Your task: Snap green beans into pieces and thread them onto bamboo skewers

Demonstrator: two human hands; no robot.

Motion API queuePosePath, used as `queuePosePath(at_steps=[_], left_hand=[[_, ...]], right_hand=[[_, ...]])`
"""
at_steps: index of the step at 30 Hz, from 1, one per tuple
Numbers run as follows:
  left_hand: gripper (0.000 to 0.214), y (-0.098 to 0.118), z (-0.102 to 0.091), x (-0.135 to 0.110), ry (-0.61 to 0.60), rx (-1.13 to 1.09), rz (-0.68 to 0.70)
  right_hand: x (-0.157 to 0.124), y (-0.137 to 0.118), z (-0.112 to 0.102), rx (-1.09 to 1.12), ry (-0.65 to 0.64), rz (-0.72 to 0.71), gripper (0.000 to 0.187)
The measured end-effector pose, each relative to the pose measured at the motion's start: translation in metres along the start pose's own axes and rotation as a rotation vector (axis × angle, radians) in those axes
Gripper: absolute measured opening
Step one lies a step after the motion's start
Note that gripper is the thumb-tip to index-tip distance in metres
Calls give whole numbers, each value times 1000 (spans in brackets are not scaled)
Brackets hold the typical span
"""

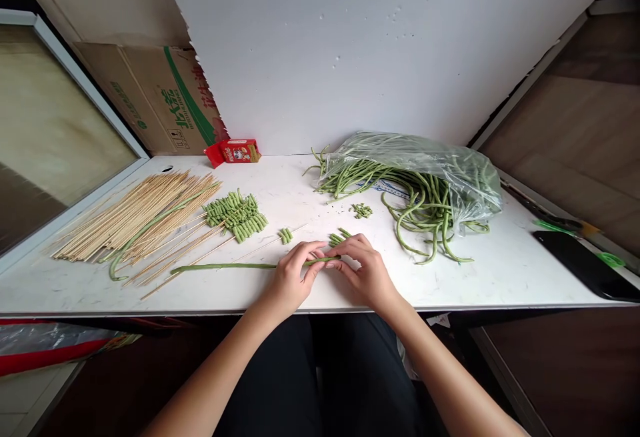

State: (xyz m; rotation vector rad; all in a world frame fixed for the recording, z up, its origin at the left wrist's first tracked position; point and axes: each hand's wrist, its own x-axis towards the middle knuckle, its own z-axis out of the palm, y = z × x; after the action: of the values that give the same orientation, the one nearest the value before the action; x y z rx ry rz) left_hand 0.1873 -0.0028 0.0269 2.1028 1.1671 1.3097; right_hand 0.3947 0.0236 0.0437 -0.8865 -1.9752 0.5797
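A long green bean point(220, 267) lies across the white table point(500, 277) near its front edge. My left hand point(293, 277) and my right hand point(363, 270) pinch the bean's right end between them, fingers closed on it. A few short cut bean pieces point(337, 237) lie just behind my right hand. Another small piece point(285, 235) sits on a bamboo skewer behind my left hand. Skewered bean pieces point(237, 213) are stacked further left.
A heap of bamboo skewers point(135, 217) covers the left of the table, one long bean across it. A clear plastic bag of long beans point(420, 183) sits at back right. A red packet point(235, 151), a cardboard box point(155, 97) and a black phone point(583, 265) are also here.
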Motion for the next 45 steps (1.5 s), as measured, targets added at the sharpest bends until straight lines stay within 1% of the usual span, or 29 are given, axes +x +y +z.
queuePosePath(at_steps=[4, 7, 14, 17, 21, 25, 28, 33, 35, 37, 40, 43, 45], left_hand=[[20, -3, -3, 0, -2, 81, -40], [13, -5, -3, 0, 9, 119, -6], [14, 3, -4, -1, -15, 155, 68], [14, 9, -5, -1, -31, 190, 69], [19, 14, -6, -1, -82, 197, 52], [23, 13, -9, 1, -120, 96, 87], [26, 11, -11, 2, -154, 75, 100], [27, 8, -12, 3, -182, 53, 111], [26, 6, -13, 3, -187, 36, 91], [23, 5, -14, 3, -176, 22, 51], [20, 5, -14, 3, -144, -5, -1], [21, 6, -13, 3, -136, -18, -17], [20, 5, -11, 3, -140, -2, -23]], right_hand=[[0, 2, -4, -15, 63, 39, 12], [1, 1, -7, -5, 32, 25, 13], [0, -2, -3, 33, -43, 0, 10], [0, -5, -1, 36, -63, -5, 13], [0, -9, 1, 50, -72, 5, 17], [0, -8, 0, 103, -105, 13, 16], [0, -6, -1, 137, -142, 32, 17], [1, -9, -6, 218, -213, 67, 28], [2, -10, -8, 250, -230, 70, 30], [2, -8, -10, 263, -198, 83, 28], [3, 3, -16, 205, -53, 152, 27], [3, 18, -26, 25, 102, 212, 30], [3, 30, -32, -115, 148, 233, 34]])
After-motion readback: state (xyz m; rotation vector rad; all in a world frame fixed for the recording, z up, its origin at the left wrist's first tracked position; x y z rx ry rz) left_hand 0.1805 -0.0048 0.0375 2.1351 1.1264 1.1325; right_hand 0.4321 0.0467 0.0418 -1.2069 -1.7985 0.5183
